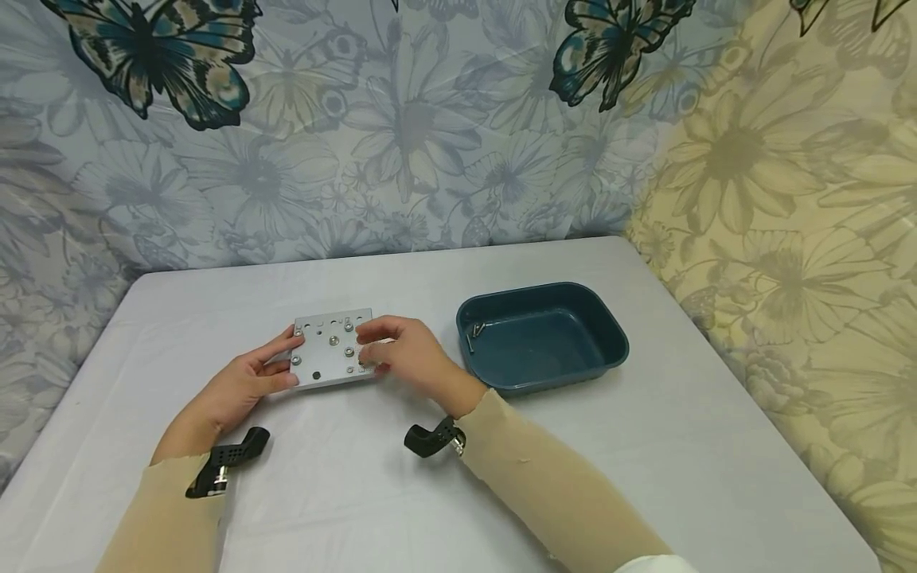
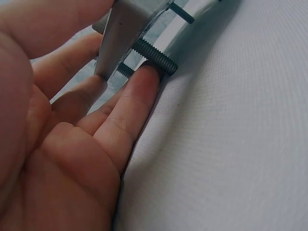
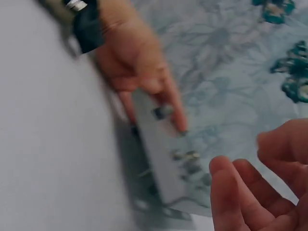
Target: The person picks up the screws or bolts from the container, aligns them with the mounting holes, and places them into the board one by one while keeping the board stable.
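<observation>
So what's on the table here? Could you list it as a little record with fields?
Surface: table under a pale cloth
Main item: metal plate with holes and screws through it
Left hand: grips the plate's left edge, a fingertip touching a screw's thread underneath
Right hand: at the plate's right edge; its grip cannot be told
Other item: dark teal tray, right of the plate
In the tray: a few loose screws in its far left corner

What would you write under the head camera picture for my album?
Two hands, left hand and right hand, hold a screw-studded metal plate on a white table, beside a blue tray.
</observation>
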The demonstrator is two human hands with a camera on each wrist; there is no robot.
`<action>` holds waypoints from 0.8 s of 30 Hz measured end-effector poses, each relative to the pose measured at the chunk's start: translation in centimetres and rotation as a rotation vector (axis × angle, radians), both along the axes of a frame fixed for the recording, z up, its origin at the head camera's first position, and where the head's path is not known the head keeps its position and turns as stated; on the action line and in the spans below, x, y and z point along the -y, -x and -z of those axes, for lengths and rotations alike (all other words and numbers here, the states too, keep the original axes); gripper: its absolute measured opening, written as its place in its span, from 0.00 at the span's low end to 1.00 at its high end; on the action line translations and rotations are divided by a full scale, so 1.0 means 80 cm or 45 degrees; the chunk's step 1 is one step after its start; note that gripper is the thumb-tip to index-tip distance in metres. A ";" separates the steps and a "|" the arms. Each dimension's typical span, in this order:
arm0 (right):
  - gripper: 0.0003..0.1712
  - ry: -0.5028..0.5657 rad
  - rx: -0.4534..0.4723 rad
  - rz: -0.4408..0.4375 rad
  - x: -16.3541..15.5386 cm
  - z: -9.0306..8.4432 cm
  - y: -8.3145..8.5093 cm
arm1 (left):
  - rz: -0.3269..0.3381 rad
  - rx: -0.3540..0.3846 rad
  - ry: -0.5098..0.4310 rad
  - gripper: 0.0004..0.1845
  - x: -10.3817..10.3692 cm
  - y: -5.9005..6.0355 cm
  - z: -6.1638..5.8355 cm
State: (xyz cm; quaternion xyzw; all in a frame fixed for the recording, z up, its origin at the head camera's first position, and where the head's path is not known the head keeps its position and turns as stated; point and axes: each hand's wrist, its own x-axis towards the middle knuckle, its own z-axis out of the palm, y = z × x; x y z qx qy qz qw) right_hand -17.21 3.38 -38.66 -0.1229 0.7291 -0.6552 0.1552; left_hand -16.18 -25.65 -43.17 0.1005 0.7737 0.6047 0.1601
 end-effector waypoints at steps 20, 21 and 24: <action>0.24 0.416 0.188 0.272 -0.203 -0.027 0.027 | 0.003 0.004 -0.002 0.40 0.001 0.001 0.001; 0.25 0.330 0.202 0.272 -0.206 -0.024 0.028 | 0.004 0.006 -0.012 0.40 0.000 0.001 0.001; 0.26 0.114 0.228 0.257 -0.212 -0.012 0.032 | 0.004 0.005 -0.025 0.40 0.000 0.001 0.002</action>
